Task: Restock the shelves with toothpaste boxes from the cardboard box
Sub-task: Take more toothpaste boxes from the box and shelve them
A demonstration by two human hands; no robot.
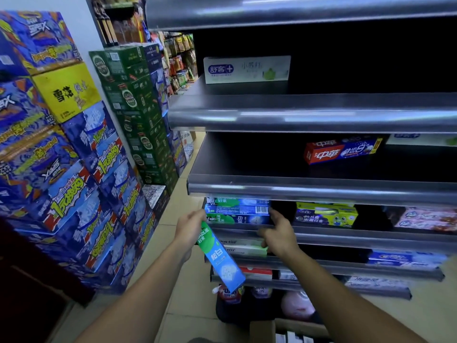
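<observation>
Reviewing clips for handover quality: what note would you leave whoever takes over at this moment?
Left hand grips a green-and-blue toothpaste box, tilted, not yet shelved.
Right hand holds nothing; its fingers are at the right end of the matching stack on the shelf.
Done: several shelves carry some boxes.
Left: add the held box to the stack, then fetch more from the cardboard box at the bottom edge.

Beer cases (74,169) stack left of the shelves (309,117) of toothpaste boxes (237,211), the cardboard box (262,330) on the floor (173,209) below.
</observation>
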